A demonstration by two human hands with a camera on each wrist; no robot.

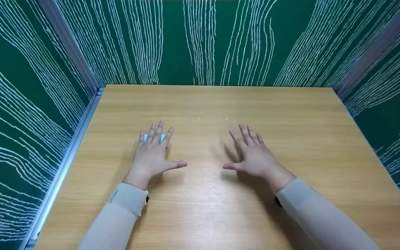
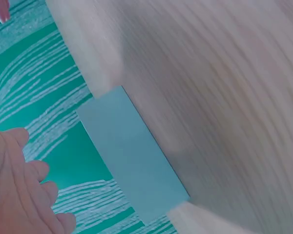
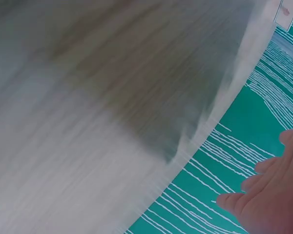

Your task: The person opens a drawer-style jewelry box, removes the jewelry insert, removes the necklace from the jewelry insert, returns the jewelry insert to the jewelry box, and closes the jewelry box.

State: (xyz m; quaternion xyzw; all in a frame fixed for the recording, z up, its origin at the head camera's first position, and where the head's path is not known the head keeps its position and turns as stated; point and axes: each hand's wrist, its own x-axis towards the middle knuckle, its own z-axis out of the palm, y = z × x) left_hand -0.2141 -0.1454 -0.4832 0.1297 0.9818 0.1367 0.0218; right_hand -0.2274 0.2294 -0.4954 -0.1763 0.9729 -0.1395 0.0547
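Note:
My left hand (image 1: 150,154) is over the left half of the table, palm down with its fingers spread. Partly hidden beneath those fingers is a light blue rectangular piece (image 1: 162,138). The left wrist view shows more of this smooth, plain blue piece (image 2: 132,153), apart from the left hand's fingers (image 2: 37,170). Right of centre, my right hand (image 1: 257,158) hovers above bare wood with fingers and thumb extended, casting a shadow. Its fingers (image 3: 263,183) hold nothing in the right wrist view.
The wooden table (image 1: 200,201) fills the space in front of me. Green panels (image 1: 175,41) with wavy white lines stand behind it and along both sides. A metal rail (image 1: 68,156) follows the left edge. Several tiny pale specks (image 1: 226,119) lie beyond the hands.

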